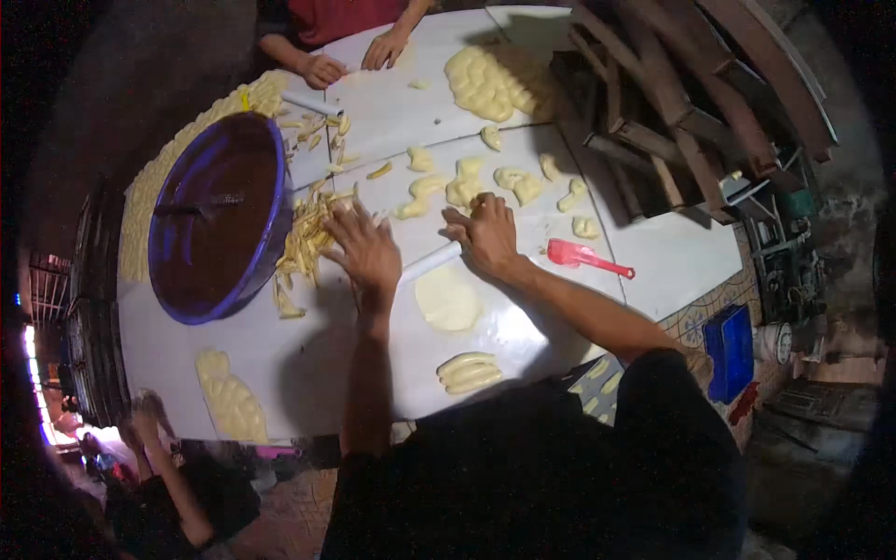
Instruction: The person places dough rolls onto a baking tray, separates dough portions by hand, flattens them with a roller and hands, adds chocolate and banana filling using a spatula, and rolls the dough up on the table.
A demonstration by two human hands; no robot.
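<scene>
My left hand (364, 247) is spread, fingers apart, beside a heap of pale yellow peeled strips (303, 245). My right hand (488, 233) has its fingers apart and slightly bent, just below several lumps of yellow dough (464, 185). A white rolling pin (431, 261) lies between my hands, its right end at the heel of my right hand and its left end reaching my left wrist. Below the pin is a flat, rolled-out round of dough (448, 302). Nearer to me rests a small group of shaped dough pieces (469, 372). Neither hand visibly grips anything.
A purple basin (280, 187) of brown contents stands left. A red scraper (590, 259) lies right. Dough masses (490, 84) (231, 397) sit far and near left. Wooden frames (653, 103) crowd the far right. Another person's hands (385, 49) work across the table; a second person is lower left.
</scene>
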